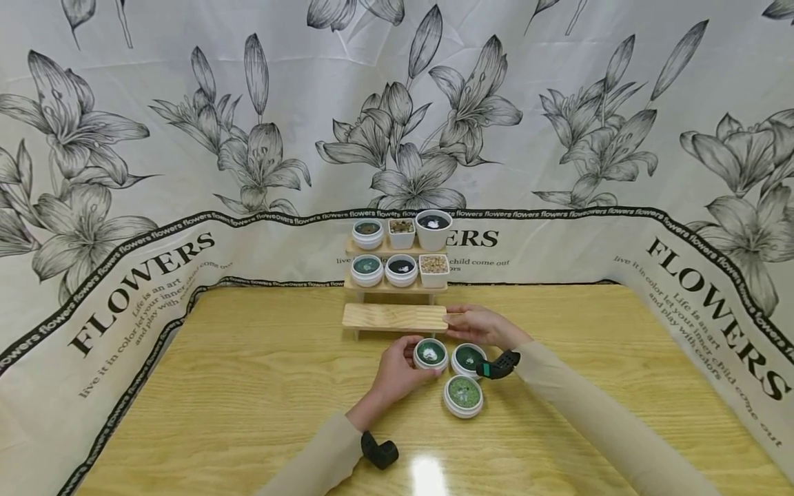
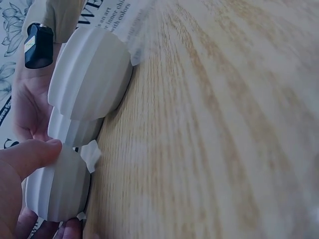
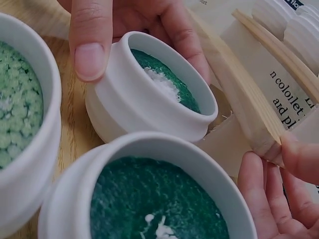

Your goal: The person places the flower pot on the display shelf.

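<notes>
My left hand (image 1: 397, 368) grips a small round white pot (image 1: 431, 352) with a dark green filling and a white patch, thumb on one side and fingers on the other. In the right wrist view this pot (image 3: 144, 107) tilts slightly. My right hand (image 1: 480, 325) pinches the right end of the bare lowest wooden shelf (image 1: 394, 317), its thumb (image 3: 301, 157) over the edge and fingers beneath. A second dark green pot (image 1: 466, 359) stands below my right wrist, close beside the held one. Nearest me stands a pot with a speckled light green filling (image 1: 464, 396).
Behind the low shelf, a middle shelf (image 1: 397, 288) bears two round pots and a square pot of beige bits (image 1: 434, 269). The top shelf (image 1: 353, 246) holds a round pot, a square pot and a larger pot (image 1: 432, 231). A flower-printed cloth (image 1: 267, 255) encloses the wooden table (image 1: 248, 386).
</notes>
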### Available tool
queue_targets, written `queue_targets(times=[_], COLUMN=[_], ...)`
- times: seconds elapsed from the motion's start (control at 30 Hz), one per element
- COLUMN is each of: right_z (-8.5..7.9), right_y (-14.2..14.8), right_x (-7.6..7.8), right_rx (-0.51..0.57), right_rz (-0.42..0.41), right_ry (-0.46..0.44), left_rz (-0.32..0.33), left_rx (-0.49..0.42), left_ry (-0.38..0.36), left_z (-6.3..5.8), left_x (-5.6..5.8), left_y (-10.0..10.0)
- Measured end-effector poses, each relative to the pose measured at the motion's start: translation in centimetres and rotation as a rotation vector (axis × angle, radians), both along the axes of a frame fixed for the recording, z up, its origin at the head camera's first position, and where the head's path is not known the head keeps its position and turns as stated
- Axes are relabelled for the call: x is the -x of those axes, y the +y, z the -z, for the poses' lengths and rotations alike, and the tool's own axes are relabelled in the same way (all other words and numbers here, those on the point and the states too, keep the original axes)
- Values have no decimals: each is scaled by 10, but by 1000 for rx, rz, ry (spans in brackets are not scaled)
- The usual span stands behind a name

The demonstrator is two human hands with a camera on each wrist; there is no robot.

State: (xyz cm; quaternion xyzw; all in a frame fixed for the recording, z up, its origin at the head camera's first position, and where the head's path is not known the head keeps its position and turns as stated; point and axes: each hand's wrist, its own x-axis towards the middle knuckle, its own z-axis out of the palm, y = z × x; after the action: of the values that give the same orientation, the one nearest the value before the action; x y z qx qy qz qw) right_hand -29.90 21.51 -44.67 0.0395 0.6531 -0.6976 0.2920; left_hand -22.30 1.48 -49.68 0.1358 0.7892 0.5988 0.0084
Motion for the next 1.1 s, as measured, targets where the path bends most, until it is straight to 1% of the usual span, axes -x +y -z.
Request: queue_targets(times=[0.17, 0.3, 0.43, 0.6, 0.8, 0.93, 1.1], right_z=[3, 3, 3, 4, 6, 6, 5], right_y=[2, 4, 5, 6, 8, 8, 8], right_x=[0, 1, 3, 6, 7, 8, 7], right_rx=[14, -1, -18, 25, 85, 99, 106], right_rz=[-35, -59, -54, -61, -80, -79, -74], right_ry=[28, 39, 29, 8, -22, -34, -45], left_rz=[-8, -8, -14, -24, -26, -33, -39], left_rx=[-15, -5, 15, 18, -18, -29, -42], left_ry=[-1, 1, -2, -2, 24, 46, 55], left_z=[1, 1, -1, -2, -8, -13, -20], left_x=[-3, -3, -4, -4, -5, -6, -5], left_y=[-1, -2, -3, -5, -5, -5, -6])
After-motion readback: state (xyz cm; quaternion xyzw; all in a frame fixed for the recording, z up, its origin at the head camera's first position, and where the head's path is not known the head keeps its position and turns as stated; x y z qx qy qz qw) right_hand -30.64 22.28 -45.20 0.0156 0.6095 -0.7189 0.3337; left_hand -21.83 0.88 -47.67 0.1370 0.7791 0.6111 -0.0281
